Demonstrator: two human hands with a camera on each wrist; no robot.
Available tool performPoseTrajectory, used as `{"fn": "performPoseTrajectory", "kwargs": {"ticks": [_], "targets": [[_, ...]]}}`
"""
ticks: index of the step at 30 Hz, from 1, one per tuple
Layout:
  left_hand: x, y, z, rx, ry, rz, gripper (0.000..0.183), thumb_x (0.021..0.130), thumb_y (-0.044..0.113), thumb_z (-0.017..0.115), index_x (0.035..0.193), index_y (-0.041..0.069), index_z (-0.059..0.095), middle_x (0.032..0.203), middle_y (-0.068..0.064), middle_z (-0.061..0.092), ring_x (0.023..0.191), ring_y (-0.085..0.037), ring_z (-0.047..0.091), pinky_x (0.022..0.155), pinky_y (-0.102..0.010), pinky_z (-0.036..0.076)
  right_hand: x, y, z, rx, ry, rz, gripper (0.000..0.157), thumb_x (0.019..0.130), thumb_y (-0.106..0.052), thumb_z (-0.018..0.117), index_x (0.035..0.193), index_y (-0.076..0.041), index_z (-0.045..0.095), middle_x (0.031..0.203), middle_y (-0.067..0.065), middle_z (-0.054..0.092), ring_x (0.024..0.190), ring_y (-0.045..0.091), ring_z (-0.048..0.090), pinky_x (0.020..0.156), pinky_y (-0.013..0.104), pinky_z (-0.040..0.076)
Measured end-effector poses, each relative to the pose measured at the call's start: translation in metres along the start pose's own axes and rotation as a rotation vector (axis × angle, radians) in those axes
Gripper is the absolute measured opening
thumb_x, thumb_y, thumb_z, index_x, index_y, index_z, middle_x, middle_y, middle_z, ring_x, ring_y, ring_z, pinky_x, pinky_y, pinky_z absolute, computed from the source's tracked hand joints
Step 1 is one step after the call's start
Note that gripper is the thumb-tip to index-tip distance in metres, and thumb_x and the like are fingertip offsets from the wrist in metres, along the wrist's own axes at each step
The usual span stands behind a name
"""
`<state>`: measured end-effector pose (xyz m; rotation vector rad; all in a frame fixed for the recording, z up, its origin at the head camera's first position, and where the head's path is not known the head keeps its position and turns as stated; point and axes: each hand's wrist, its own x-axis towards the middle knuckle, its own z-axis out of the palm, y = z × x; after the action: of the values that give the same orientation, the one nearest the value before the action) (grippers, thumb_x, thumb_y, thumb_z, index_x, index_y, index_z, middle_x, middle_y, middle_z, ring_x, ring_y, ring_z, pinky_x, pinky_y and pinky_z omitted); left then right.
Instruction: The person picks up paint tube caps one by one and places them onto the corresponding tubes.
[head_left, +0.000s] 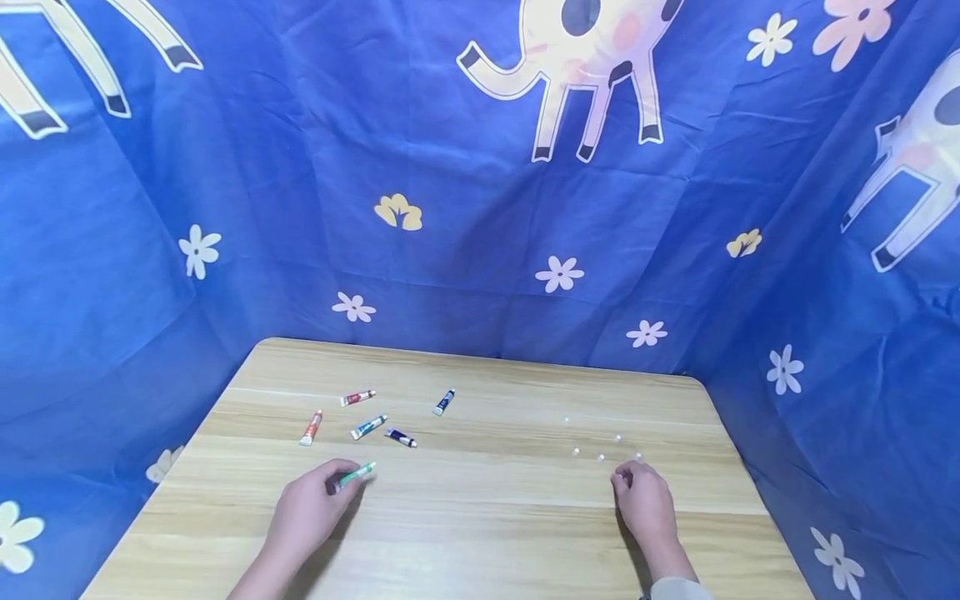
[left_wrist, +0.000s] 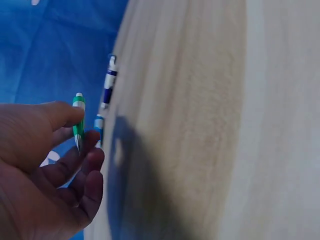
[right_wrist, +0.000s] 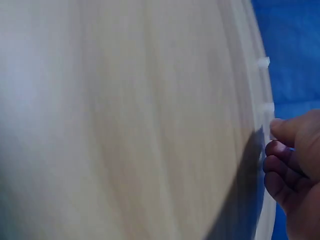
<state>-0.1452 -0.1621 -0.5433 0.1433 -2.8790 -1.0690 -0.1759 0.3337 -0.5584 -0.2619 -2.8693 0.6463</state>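
Observation:
In the head view, my left hand [head_left: 309, 508] pinches a green paint tube [head_left: 356, 475] between thumb and fingers, just above the table. The left wrist view shows the same green tube [left_wrist: 78, 120] with its pale tip up. Beyond that hand lie a red tube [head_left: 358, 398], an orange tube [head_left: 311, 427], a light blue tube [head_left: 369, 427], a dark blue tube [head_left: 444, 402] and a purple tube [head_left: 401, 437]. My right hand [head_left: 647, 502] has thumb and fingertip together on what looks like a small white cap, mostly hidden. Similar white caps [head_left: 601, 457] lie beyond it.
The wooden table [head_left: 480, 533] has a rounded far edge. Blue patterned cloth [head_left: 450, 275] hangs close behind it and on both sides. Another white cap [head_left: 566, 419] lies farther back on the right half.

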Motion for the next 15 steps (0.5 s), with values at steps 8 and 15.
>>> {"fn": "performPoseTrajectory", "kwargs": {"ticks": [8, 15], "targets": [[-0.026, 0.027, -0.015, -0.035, -0.061, -0.025, 0.029, 0.098, 0.02, 0.079, 0.125, 0.011, 0.073, 0.106, -0.002, 0.08, 0.083, -0.01, 0.065, 0.075, -0.032, 0.055, -0.024, -0.052, 0.009, 0.282, -0.002, -0.065, 0.008, 0.095, -0.003, 0.079, 0.103, -0.005, 0.08, 0.09, 0.003, 0.078, 0.081, 0.008, 0.067, 0.071, 0.02, 0.059], [-0.037, 0.058, -0.011, -0.192, -0.172, -0.013, 0.015, 0.098, 0.019, 0.08, 0.109, 0.019, 0.07, 0.091, 0.008, 0.071, 0.077, -0.002, 0.059, 0.071, -0.022, 0.049, -0.038, -0.096, 0.0, 0.451, -0.064, -0.114, 0.013, 0.092, 0.0, 0.08, 0.105, -0.003, 0.079, 0.09, 0.001, 0.075, 0.081, 0.003, 0.065, 0.075, 0.018, 0.059]]}}
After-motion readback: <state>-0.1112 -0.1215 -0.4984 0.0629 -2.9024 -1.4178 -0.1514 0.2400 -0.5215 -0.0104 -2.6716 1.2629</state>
